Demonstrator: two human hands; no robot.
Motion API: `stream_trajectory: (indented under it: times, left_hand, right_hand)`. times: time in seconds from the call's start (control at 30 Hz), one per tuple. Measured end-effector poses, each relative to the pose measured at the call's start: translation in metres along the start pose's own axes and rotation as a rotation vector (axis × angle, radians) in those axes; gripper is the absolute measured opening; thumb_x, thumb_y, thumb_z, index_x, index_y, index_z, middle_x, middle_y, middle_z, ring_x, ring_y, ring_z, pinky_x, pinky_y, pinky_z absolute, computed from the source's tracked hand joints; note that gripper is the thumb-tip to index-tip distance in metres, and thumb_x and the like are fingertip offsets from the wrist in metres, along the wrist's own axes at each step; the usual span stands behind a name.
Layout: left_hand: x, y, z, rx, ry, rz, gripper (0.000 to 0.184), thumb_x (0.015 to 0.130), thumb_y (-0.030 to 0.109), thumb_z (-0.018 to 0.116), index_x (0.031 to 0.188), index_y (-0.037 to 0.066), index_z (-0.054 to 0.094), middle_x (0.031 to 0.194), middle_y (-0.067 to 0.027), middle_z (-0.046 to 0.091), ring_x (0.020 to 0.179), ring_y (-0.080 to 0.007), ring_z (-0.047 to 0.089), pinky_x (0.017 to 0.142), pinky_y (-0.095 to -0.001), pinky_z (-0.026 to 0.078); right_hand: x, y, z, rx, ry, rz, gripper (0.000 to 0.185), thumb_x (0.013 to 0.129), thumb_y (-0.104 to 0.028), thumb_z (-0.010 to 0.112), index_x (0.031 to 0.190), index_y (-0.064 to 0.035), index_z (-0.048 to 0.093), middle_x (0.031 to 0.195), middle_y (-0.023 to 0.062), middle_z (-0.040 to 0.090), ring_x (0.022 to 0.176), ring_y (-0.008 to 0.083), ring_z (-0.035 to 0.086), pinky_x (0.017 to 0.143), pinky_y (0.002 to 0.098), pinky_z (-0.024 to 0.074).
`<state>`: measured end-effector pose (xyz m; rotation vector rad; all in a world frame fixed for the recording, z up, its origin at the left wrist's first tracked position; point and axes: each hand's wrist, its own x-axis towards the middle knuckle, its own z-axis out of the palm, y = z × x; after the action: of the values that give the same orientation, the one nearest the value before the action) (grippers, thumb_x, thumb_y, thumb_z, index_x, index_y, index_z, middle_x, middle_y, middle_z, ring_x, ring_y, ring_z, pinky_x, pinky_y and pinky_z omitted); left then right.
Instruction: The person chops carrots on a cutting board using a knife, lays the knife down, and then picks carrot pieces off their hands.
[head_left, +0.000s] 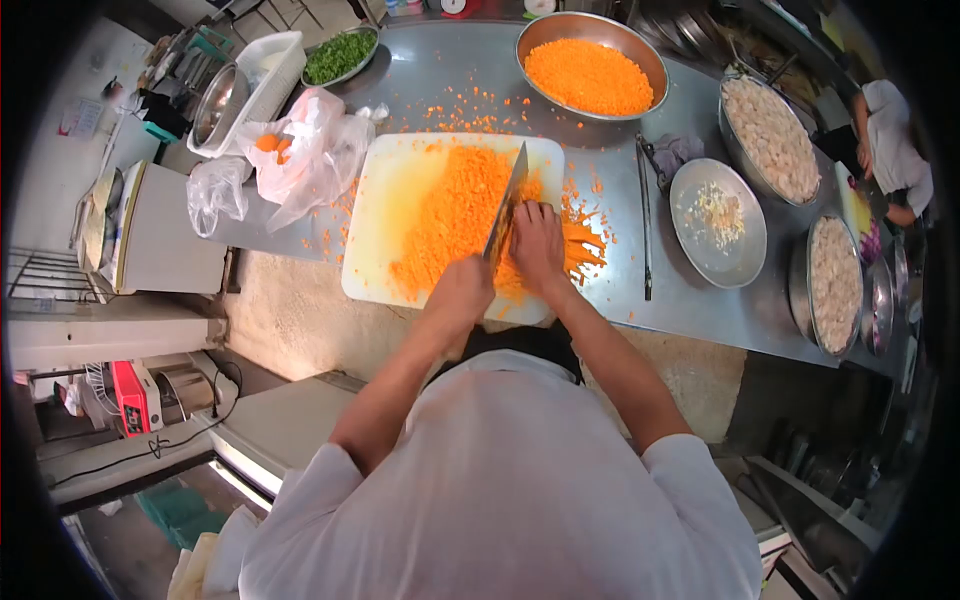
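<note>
My left hand [465,292] is wrapped round the handle of a kitchen knife [508,200], its long blade pointing away from me over the chopping. Beside the blade, my right hand [537,245] presses down with curled fingers on a bunch of carrot strips [583,248], whose ends stick out to the right. A heap of finely chopped carrot [455,215] covers much of the white cutting board [385,190], mostly left of the knife. Where the cutting edge meets the carrot is hidden.
A steel bowl of chopped carrot [588,75] stands behind the board. Rightward are a metal rod [644,220], a shallow bowl [690,250] and bowls of pale chunks [770,135]. Plastic bags [310,150] and chopped greens [340,57] lie left. Another person [895,140] stands far right.
</note>
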<state>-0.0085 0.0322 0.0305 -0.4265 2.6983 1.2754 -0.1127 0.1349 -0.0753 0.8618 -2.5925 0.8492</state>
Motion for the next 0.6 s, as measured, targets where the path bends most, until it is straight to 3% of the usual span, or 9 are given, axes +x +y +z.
stream_trajectory:
  times: [0.1,0.17,0.2,0.27,0.4,0.47,0.57,0.6]
  left_hand:
    - [-0.013,-0.011,0.017,0.009,-0.023,-0.138,0.013,0.078,0.002,0.046,0.073,-0.008,0.053,0.058,-0.0263,0.054,0.057,-0.0371,0.061,0.058,-0.0457,0.048]
    - [0.007,-0.053,0.052,0.147,0.227,0.195,0.014,0.079,0.003,0.046,0.073,-0.008,0.053,0.060,-0.0276,0.055,0.060,-0.0402,0.060,0.059,-0.0477,0.048]
    - [0.012,-0.041,0.041,0.144,0.228,0.196,0.014,0.079,0.003,0.046,0.073,-0.008,0.053,0.060,-0.0276,0.055,0.060,-0.0402,0.060,0.059,-0.0477,0.048]
    - [0.014,-0.007,0.005,-0.025,-0.025,-0.012,0.016,0.080,0.006,0.048,0.074,-0.008,0.053,0.063,-0.0301,0.055,0.065,-0.0451,0.059,0.061,-0.0507,0.047]
    - [0.010,-0.046,0.019,0.190,0.130,0.090,0.016,0.079,0.007,0.048,0.073,-0.008,0.053,0.065,-0.0306,0.055,0.065,-0.0470,0.057,0.060,-0.0501,0.046]
    - [0.021,-0.073,0.034,0.209,0.182,0.112,0.017,0.079,0.008,0.047,0.073,-0.007,0.052,0.064,-0.0310,0.054,0.064,-0.0463,0.057,0.059,-0.0497,0.045]
    - [0.010,-0.016,-0.010,0.080,0.017,-0.032,0.018,0.081,0.008,0.045,0.072,-0.007,0.051,0.065,-0.0315,0.055,0.065,-0.0449,0.058,0.059,-0.0504,0.046]
    - [0.006,-0.032,-0.006,0.186,0.107,0.077,0.020,0.081,0.009,0.046,0.071,-0.007,0.052,0.065,-0.0308,0.055,0.065,-0.0431,0.059,0.059,-0.0503,0.046]
  right_hand:
    - [-0.005,0.004,0.005,0.014,0.001,0.034,0.011,0.077,-0.007,0.054,0.087,-0.0042,0.051,0.093,0.0128,0.052,0.092,0.0320,0.048,0.080,0.0428,0.0393]
    - [-0.007,0.000,-0.001,0.015,0.038,0.006,0.012,0.076,-0.005,0.055,0.087,-0.0040,0.051,0.092,0.0129,0.051,0.092,0.0322,0.048,0.079,0.0421,0.0396]
    - [-0.007,0.000,-0.001,0.013,0.038,0.003,0.012,0.076,-0.005,0.055,0.087,-0.0040,0.051,0.092,0.0129,0.051,0.092,0.0322,0.048,0.079,0.0421,0.0396]
    - [-0.006,0.000,-0.002,0.039,0.029,0.003,0.012,0.076,-0.005,0.056,0.087,-0.0034,0.050,0.091,0.0130,0.051,0.091,0.0320,0.048,0.079,0.0416,0.0400]
    - [0.000,0.012,0.004,0.096,0.036,0.065,0.015,0.077,-0.007,0.057,0.090,-0.0028,0.051,0.090,0.0133,0.050,0.091,0.0321,0.048,0.078,0.0434,0.0402]
    - [0.004,0.013,-0.004,0.227,-0.091,0.149,0.020,0.078,-0.010,0.058,0.095,-0.0021,0.054,0.091,0.0139,0.052,0.093,0.0320,0.049,0.081,0.0449,0.0404]
    - [0.013,0.026,-0.010,0.224,0.043,0.026,0.023,0.080,-0.010,0.056,0.102,-0.0016,0.056,0.098,0.0152,0.055,0.097,0.0325,0.050,0.086,0.0441,0.0406]
    - [0.017,0.033,-0.008,0.223,0.051,0.020,0.023,0.080,-0.010,0.056,0.102,-0.0016,0.056,0.098,0.0152,0.055,0.097,0.0325,0.050,0.086,0.0441,0.0406]
